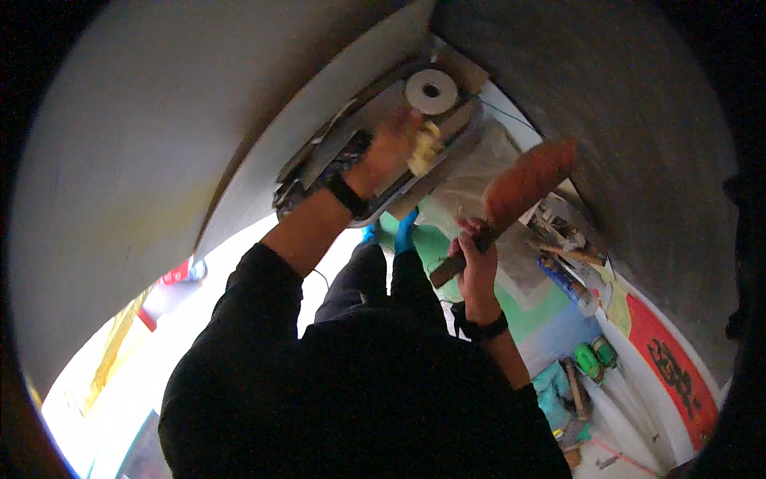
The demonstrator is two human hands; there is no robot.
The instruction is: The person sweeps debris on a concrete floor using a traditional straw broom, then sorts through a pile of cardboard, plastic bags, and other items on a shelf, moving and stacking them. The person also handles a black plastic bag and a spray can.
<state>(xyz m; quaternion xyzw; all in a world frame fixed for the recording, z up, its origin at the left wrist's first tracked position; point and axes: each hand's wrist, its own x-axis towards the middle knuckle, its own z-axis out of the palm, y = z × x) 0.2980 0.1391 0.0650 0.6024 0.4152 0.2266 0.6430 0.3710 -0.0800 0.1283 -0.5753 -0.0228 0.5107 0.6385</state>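
My right hand (476, 254) grips the brown handle of a broad, reddish-brown tool (529, 176), which slants up and to the right. Whether it is a brush or a blade is unclear. My left hand (386, 149) is blurred and reaches over a shallow grey tray (381, 211). A yellowish crumpled thing (425, 149) lies against its fingers; I cannot tell whether they hold it. Just beyond my left hand is a white roll (431, 91) with a dark hole in its middle. Dark strips and scraps (323, 170) fill the tray's left part.
Grey panels rise at left (119, 149) and right (598, 78). My feet in blue coverings (406, 230) stand below the tray. To the right lie a blue tube (562, 278), a green power tool (589, 359), a hammer (574, 389) and a red banner with writing (670, 365).
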